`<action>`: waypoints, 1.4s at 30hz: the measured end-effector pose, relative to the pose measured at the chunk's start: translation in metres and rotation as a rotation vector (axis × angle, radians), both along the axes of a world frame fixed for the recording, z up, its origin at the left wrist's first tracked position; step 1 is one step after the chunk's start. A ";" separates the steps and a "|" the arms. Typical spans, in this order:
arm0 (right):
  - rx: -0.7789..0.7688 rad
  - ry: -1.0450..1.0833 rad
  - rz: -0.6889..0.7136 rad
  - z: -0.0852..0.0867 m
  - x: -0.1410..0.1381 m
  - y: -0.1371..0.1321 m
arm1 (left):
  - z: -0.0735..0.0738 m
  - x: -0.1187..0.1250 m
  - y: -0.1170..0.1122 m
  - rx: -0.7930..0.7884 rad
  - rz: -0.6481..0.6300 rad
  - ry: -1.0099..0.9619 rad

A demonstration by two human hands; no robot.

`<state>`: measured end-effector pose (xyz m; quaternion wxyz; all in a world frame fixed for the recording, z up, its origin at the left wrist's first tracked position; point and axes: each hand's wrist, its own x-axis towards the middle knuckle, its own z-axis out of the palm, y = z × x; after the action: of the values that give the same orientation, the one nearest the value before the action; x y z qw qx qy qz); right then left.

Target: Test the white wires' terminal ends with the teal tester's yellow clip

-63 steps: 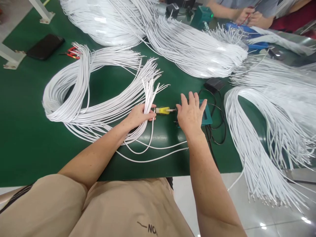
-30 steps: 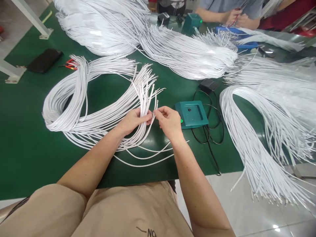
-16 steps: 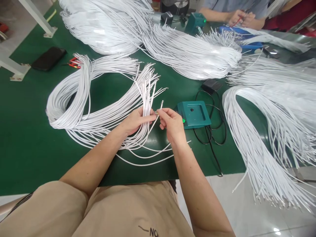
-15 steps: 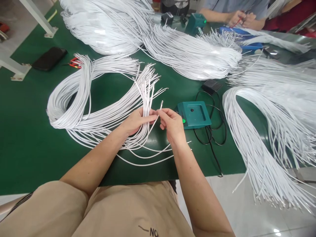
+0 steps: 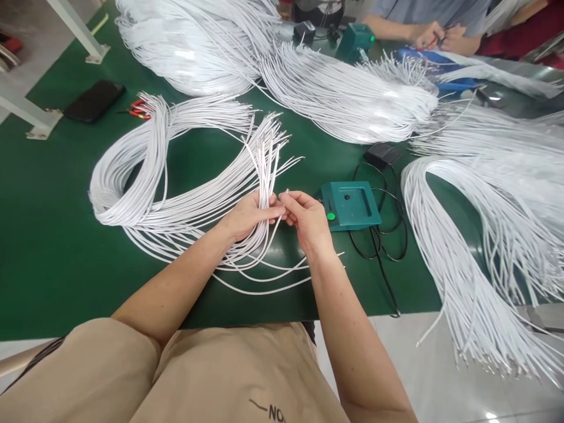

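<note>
A looped bundle of thin white cables (image 5: 145,164) lies on the green table (image 5: 53,235), its stripped ends fanned toward the middle. My left hand (image 5: 249,214) is closed around those ends near the tips. My right hand (image 5: 306,220) pinches a single white cable (image 5: 284,197) right beside the left hand's fingers; its tip points up between the hands. A small teal box (image 5: 350,204) with a green button and a black cord sits just right of my right hand.
Big piles of white cables (image 5: 343,88) cover the far and right side, one bundle (image 5: 462,258) hanging over the table edge. A black phone (image 5: 94,100) and red-handled cutters (image 5: 138,107) lie far left. Another person's hands (image 5: 434,35) work at the far edge beside a second teal device (image 5: 355,38).
Two seconds ago my right hand rested flat on the teal box with a yellow-handled tool near my left hand. It has since come left and pinched one cable end; the tool is out of sight.
</note>
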<state>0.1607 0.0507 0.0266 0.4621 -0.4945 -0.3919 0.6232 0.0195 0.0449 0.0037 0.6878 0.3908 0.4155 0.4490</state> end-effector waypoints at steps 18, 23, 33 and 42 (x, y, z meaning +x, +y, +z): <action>-0.106 0.167 0.072 -0.001 0.004 0.000 | -0.002 -0.002 -0.002 0.144 -0.007 0.172; 0.052 -0.027 0.079 0.003 0.011 0.005 | 0.003 -0.002 -0.003 0.183 -0.078 0.190; 0.041 -0.136 0.088 0.009 0.026 0.005 | 0.008 -0.006 -0.004 0.209 -0.139 0.225; -0.129 0.100 0.072 0.003 0.021 0.001 | 0.002 -0.007 -0.001 0.269 -0.004 0.319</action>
<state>0.1818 0.0521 0.0297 0.4255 -0.4772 -0.3450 0.6871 0.0128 0.0441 0.0059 0.5558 0.5459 0.4546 0.4317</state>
